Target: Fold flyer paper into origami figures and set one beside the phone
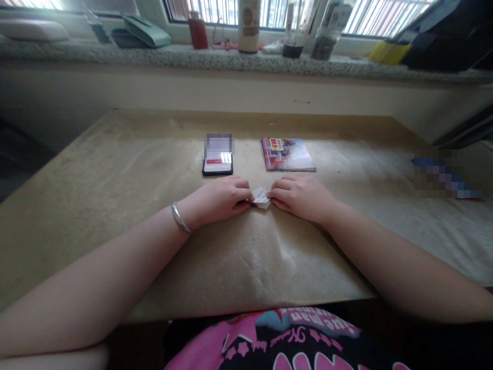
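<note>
Both hands are on the table (250,262), close together, with a small piece of folded paper (261,197) between them. The paper is white with dark marks, too small to read. The left hand (225,198) has its fingers closed on the paper's left edge; the right hand (302,198) has its fingers closed on the right edge. The fingertips of the two hands are apart, the middle of the paper showing in the gap. A silver bracelet (181,218) is on the left wrist.

A phone (218,163) lies screen up just beyond the left hand, its display partly blurred, light reflected in it. A booklet (290,155) with a colourful cover lies flat beyond the right hand. A blurred blue item (447,177) lies at far right. Bottles, including a red one (197,32), stand on the sill (215,60) behind.
</note>
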Demonstrator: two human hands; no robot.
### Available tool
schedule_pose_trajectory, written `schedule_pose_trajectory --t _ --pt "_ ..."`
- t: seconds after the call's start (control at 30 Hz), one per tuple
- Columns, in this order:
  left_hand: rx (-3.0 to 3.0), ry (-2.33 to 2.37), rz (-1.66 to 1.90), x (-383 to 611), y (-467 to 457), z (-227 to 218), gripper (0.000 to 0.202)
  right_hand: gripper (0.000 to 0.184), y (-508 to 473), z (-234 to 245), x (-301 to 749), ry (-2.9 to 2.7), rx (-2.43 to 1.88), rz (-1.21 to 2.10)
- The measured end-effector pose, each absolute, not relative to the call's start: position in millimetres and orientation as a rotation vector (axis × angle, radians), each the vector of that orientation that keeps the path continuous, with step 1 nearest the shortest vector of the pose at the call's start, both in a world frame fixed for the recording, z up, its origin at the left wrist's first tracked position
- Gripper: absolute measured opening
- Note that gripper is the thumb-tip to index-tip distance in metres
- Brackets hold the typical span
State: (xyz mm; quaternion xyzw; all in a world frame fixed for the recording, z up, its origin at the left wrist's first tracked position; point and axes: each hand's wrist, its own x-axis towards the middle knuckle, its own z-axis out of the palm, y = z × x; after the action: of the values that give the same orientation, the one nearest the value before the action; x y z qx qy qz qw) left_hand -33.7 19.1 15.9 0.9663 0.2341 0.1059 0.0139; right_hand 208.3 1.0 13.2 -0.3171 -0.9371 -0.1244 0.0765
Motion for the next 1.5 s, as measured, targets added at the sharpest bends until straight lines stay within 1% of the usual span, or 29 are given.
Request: schedule_pose_trajectory --t 0.17,0.33,0.53,0.6,0.67,0.83,1.03,1.23,1.33,1.5 --pt "3.153 0.73 0.247 -32 14 20 0.019 0.026 1 17 207 -2.881 -0.848 -0.484" --pt "3.184 0.853 0.286 -26 8 17 0.015 0.027 -2 15 206 -2.826 -0.911 -0.494" --pt "3.086 0.967 0.356 -24 6 14 0.019 0.019 -1 7 201 -2.653 -1.126 -0.359" --pt "3.079 0.999 0.379 -23 6 12 0.022 0.019 -4 6 198 -2.612 -1.181 -0.33" --pt "3.086 1.046 0.393 -21 6 11 0.019 0.02 -7 7 195 -2.574 -1.205 -0.3" --pt "3.117 1.021 0.447 -19 8 9 0.017 0.014 -11 7 192 -2.519 -1.19 -0.113" --pt "3.114 0.961 0.606 -20 10 9 0.022 0.019 -4 4 195 -2.468 -1.064 -0.122" --pt "2.956 0.967 0.804 -19 9 9 0.023 0.018 -8 4 191 -2.247 -1.034 0.061" --pt "2.955 1.004 0.837 -19 9 11 0.026 0.017 -9 4 190 -2.197 -1.041 0.112" --pt "2.968 1.078 0.854 -24 13 14 0.025 0.016 -8 6 194 -2.154 -1.045 0.157"
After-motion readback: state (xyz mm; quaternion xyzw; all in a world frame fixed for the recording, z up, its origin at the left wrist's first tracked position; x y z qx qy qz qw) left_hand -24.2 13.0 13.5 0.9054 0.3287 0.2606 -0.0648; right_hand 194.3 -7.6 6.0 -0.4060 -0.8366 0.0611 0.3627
